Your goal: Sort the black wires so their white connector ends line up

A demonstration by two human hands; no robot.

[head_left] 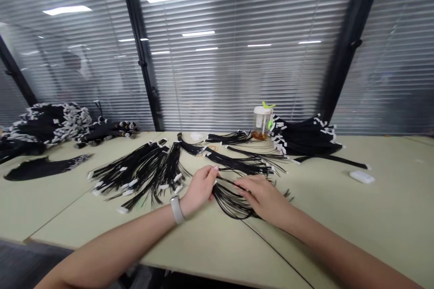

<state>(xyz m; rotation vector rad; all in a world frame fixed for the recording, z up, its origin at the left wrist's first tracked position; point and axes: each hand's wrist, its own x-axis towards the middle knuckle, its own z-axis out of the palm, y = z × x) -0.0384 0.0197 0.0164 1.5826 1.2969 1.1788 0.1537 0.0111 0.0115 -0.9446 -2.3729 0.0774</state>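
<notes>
Left hand (200, 188) pinched the black wire bundle (228, 202); at its three o'clock, right hand (262, 196) rested on it, fingers spread.

Single view, head-worn. Looks forward and slightly down across the table (339, 216) from its near edge. Forearms enter from the bottom of frame; left hand (200, 187) and right hand (261, 196) sit close, centre-low. Far side faces a glass wall with blinds (220, 76). Wide lens, edges bowed.
</notes>
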